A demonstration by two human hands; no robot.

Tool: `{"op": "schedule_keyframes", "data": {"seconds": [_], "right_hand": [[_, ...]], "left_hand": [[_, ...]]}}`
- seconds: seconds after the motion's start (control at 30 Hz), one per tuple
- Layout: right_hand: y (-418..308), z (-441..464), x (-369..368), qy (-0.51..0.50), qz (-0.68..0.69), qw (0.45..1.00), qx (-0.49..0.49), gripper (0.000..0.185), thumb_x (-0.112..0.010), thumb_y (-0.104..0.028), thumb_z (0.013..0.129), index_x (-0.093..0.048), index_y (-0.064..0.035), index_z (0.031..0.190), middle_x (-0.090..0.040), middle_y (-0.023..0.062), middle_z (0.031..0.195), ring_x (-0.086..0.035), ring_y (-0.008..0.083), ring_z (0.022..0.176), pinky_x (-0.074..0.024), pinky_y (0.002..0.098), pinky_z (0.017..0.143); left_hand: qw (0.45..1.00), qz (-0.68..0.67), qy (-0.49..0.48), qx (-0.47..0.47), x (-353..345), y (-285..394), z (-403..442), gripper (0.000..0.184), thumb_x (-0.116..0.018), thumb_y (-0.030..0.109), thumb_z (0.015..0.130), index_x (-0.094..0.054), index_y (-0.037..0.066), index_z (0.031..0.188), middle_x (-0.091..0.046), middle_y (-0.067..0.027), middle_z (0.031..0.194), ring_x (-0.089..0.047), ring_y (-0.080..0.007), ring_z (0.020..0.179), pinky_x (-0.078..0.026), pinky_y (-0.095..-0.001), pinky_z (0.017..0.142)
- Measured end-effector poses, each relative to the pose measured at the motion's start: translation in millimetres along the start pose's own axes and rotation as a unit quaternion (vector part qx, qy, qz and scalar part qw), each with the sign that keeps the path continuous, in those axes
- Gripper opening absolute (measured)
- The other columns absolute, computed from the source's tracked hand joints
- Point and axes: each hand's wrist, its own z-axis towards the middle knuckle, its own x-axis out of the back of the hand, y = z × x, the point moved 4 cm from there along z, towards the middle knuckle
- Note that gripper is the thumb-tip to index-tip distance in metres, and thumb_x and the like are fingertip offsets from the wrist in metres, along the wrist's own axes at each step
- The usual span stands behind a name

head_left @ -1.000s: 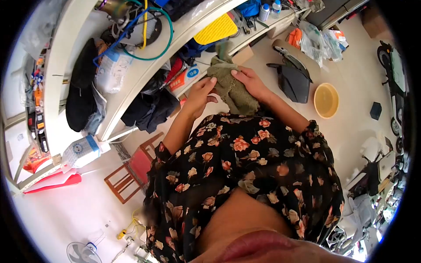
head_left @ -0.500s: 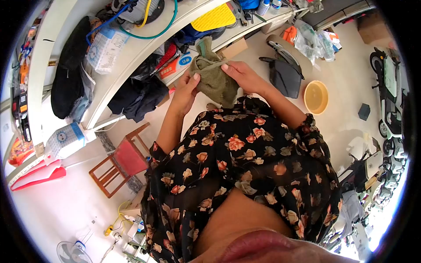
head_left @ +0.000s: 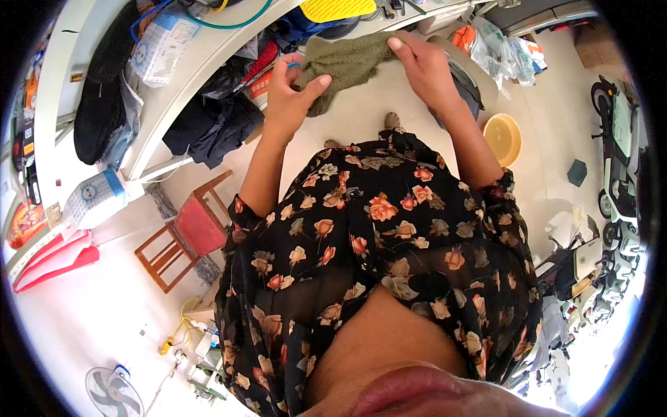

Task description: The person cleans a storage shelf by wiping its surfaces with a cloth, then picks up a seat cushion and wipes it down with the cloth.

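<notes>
1. Stretched in midair between two bare hands, above the pale floor (head_left: 361,119) and beyond a floral-print top (head_left: 379,240): an olive-green cloth (head_left: 347,61), sagging toward its left end.
2. Pinched at the cloth's upper right corner by the right hand (head_left: 427,69), with grip drawn tight, thumb on the near side.
3. Met at the cloth's left end by the left hand (head_left: 285,101), with grip partly spread, thumb against the fabric and fingers curled apart from it; cannot tell whether firmly clasped.
4. Bunched near the left wrist, below the edge of a white surface (head_left: 240,46): a dark garment (head_left: 208,128).
5. Seen past the cloth: a yellow mat (head_left: 338,9).
6. Resting on the floor, just beside the right forearm: a yellow basin (head_left: 503,139).
7. Standing at lower left: a red-seated wooden chair (head_left: 200,228).
</notes>
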Motion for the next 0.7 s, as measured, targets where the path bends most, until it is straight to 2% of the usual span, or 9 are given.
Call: {"op": "schedule_keyframes", "data": {"seconds": [0.1, 0.2, 0.27, 0.33, 0.43, 0.5, 0.6, 0.63, 0.7], "right_hand": [[-8, -1, 0, -0.005, 0.133, 0.991, 0.016, 0.038, -0.051, -0.035, 0.107, -0.060, 0.0019, 0.104, -0.055, 0.0037, 0.076, -0.045, 0.0113, 0.071, -0.0452, 0.0287, 0.069], [-9, -1, -4, 0.007, 0.260, 0.965, -0.019, 0.042, -0.050, -0.037, 0.107, -0.062, 0.0025, 0.108, -0.061, -0.0015, 0.088, -0.051, 0.0083, 0.077, -0.0473, 0.0251, 0.075], [-11, -1, -5, -0.002, 0.345, 0.934, -0.089, 0.042, -0.050, -0.038, 0.106, -0.064, 0.0018, 0.110, -0.064, -0.0011, 0.094, -0.056, 0.0073, 0.081, -0.0490, 0.0242, 0.077], [-18, -4, -9, -0.025, 0.430, 0.884, -0.183, 0.042, -0.052, -0.039, 0.106, -0.065, 0.0001, 0.111, -0.067, 0.0022, 0.098, -0.061, 0.0072, 0.084, -0.0511, 0.0243, 0.078], [-36, -8, -22, -0.051, 0.543, 0.808, -0.222, 0.042, -0.054, -0.039, 0.104, -0.063, -0.0003, 0.116, -0.069, 0.0055, 0.100, -0.066, 0.0110, 0.081, -0.0540, 0.0258, 0.073], [-40, -9, -22, -0.100, 0.585, 0.767, -0.244, 0.045, -0.055, -0.039, 0.104, -0.061, 0.0007, 0.124, -0.069, 0.0071, 0.106, -0.066, 0.0128, 0.088, -0.0539, 0.0281, 0.080], [-43, -4, -18, -0.100, 0.564, 0.782, -0.245, 0.049, -0.055, -0.038, 0.104, -0.057, 0.0023, 0.132, -0.067, 0.0082, 0.115, -0.063, 0.0135, 0.101, -0.0512, 0.0310, 0.090], [-41, 0, -12, -0.096, 0.517, 0.827, -0.199, 0.048, -0.054, -0.037, 0.104, -0.056, 0.0008, 0.134, -0.067, 0.0084, 0.116, -0.062, 0.0139, 0.104, -0.0499, 0.0310, 0.092], [-32, 14, -1, -0.087, 0.416, 0.899, -0.102, 0.047, -0.054, -0.034, 0.105, -0.053, -0.0023, 0.140, -0.066, 0.0089, 0.120, -0.060, 0.0146, 0.110, -0.0474, 0.0311, 0.097]], "left_hand": [[0.986, 0.149, -0.035, -0.063, 1, -18, 8, 0.046, -0.081, 0.020, 0.083, -0.056, 0.007, 0.119, -0.059, -0.0007, 0.092, -0.057, -0.0111, 0.084, -0.051, -0.0259, 0.073], [0.991, 0.037, -0.124, 0.034, -9, -27, 4, 0.049, -0.081, 0.021, 0.082, -0.059, 0.010, 0.124, -0.055, -0.0002, 0.096, -0.055, -0.0109, 0.082, -0.050, -0.0268, 0.073], [0.979, 0.077, -0.187, -0.037, -17, -33, 2, 0.082, -0.087, 0.024, 0.073, -0.046, 0.012, 0.143, -0.052, -0.0070, 0.124, -0.056, -0.0193, 0.108, -0.048, -0.0356, 0.093], [0.977, 0.080, -0.188, -0.055, -37, -25, -7, 0.106, -0.091, 0.023, 0.068, -0.029, 0.012, 0.153, -0.047, -0.0120, 0.139, -0.049, -0.0268, 0.128, -0.044, -0.0425, 0.104], [0.976, 0.064, -0.171, -0.117, -65, -50, -7, 0.121, -0.093, 0.017, 0.065, -0.016, 0.009, 0.158, -0.034, -0.0162, 0.153, -0.042, -0.0301, 0.137, -0.036, -0.0467, 0.113], [0.976, -0.067, -0.204, -0.021, -72, -53, -3, 0.099, -0.084, 0.015, 0.078, -0.023, 0.007, 0.155, -0.043, -0.0152, 0.148, -0.043, -0.0281, 0.138, -0.037, -0.0448, 0.114], [0.951, -0.228, -0.166, 0.129, -67, -46, -4, 0.070, -0.067, 0.020, 0.094, -0.031, 0.006, 0.152, -0.050, -0.0126, 0.143, -0.047, -0.0255, 0.135, -0.038, -0.0440, 0.114], [0.939, -0.271, -0.135, 0.165, -64, -41, -3, 0.062, -0.062, 0.022, 0.098, -0.033, 0.006, 0.151, -0.052, -0.0116, 0.142, -0.048, -0.0247, 0.134, -0.039, -0.0438, 0.114], [0.912, -0.381, -0.113, 0.099, -52, -30, 3, 0.055, -0.055, 0.025, 0.102, -0.036, 0.007, 0.149, -0.052, -0.0104, 0.142, -0.052, -0.0228, 0.130, -0.042, -0.0420, 0.111]]}}
